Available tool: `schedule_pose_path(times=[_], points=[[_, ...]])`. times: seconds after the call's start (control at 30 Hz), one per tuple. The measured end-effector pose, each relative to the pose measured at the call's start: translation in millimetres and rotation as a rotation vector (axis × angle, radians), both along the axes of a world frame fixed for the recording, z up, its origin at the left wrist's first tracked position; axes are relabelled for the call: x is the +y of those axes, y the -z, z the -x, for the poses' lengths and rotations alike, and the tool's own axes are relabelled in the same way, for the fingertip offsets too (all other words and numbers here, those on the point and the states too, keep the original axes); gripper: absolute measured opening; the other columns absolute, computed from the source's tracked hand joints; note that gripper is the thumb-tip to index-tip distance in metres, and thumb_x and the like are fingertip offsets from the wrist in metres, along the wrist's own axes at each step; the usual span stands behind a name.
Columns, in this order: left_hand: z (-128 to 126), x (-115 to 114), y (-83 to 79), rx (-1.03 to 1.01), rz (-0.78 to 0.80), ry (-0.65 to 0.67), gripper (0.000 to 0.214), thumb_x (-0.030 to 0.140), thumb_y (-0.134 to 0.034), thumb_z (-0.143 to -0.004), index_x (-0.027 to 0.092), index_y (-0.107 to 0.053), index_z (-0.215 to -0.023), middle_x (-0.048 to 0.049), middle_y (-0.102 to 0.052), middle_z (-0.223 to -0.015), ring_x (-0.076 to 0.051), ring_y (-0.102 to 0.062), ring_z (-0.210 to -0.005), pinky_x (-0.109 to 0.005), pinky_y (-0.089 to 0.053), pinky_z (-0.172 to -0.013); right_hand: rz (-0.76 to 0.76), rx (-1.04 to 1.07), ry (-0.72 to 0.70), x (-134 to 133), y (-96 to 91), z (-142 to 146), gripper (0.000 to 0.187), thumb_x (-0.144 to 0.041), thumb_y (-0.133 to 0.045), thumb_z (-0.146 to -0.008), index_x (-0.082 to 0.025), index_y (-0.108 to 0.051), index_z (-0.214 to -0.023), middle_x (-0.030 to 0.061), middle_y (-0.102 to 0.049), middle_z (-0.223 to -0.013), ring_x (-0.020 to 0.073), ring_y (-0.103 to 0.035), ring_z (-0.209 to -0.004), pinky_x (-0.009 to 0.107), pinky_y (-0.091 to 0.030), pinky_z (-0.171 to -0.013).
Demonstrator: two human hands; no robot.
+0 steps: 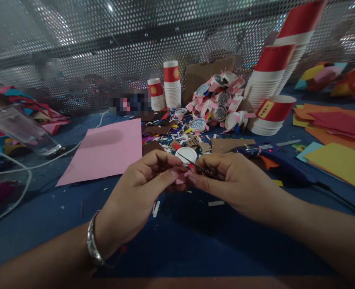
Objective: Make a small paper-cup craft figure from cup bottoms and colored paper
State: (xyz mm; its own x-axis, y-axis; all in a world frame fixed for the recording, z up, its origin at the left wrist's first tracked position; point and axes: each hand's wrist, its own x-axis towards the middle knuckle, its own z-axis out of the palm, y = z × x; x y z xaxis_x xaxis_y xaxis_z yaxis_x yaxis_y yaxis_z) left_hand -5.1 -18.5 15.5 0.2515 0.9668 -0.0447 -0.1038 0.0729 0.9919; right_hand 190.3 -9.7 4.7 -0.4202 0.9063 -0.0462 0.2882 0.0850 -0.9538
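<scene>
My left hand (pixel 147 176), a metal bangle at its wrist, pinches a small piece of pink paper (pixel 181 178) between thumb and fingers. Facing it, my right hand (pixel 228 174) is closed around what look like small scissors (pixel 199 167); a thin dark blade sticks out toward the upper left, and the handles are hidden by the fingers. The right thumb and fingertips also touch the pink piece. Just beyond my fingertips lies a white round lid-like disc (pixel 187 154) with a bit of red near it.
A pink sheet (pixel 108 148) lies at left, near a tipped-looking glass (pixel 29 130) and white cable. Behind are paper cup stacks (pixel 172 86) and a heap of pink-limbed disc crafts (pixel 219 100). At right are a blue glue gun (pixel 281 162) and coloured papers (pixel 340 160). Scraps litter the table.
</scene>
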Motion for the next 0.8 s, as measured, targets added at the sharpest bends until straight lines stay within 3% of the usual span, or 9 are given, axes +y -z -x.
schedule_pose_path(times=[0.43, 0.8], points=[[3.4, -1.1, -0.3, 0.048, -0.08, 0.008, 0.008, 0.012, -0.07, -0.088, 0.02, -0.07, -0.09, 0.0018, -0.07, -0.081, -0.01, -0.067, -0.076, -0.019, -0.055, -0.073, -0.071, -0.02, -0.007, 1.2, -1.9, 0.7, 0.023, -0.042, -0.063, -0.09, -0.02, -0.066, -0.085, 0.0027, -0.069, -0.081, 0.0182, -0.059, -0.073, 0.03, -0.04, -0.06], [7.0, 0.4, 0.7, 0.16, -0.127, 0.01, 0.004, 0.022, -0.071, -0.091, 0.023, -0.073, -0.094, 0.0021, -0.072, -0.086, -0.009, -0.07, -0.078, -0.017, -0.057, -0.072, -0.061, 0.049, 0.005, 0.7, -0.8, 1.9, 0.022, -0.037, -0.066, -0.09, -0.019, -0.061, -0.077, -0.0028, -0.052, -0.066, 0.0112, -0.042, -0.06, 0.025, -0.032, -0.052]])
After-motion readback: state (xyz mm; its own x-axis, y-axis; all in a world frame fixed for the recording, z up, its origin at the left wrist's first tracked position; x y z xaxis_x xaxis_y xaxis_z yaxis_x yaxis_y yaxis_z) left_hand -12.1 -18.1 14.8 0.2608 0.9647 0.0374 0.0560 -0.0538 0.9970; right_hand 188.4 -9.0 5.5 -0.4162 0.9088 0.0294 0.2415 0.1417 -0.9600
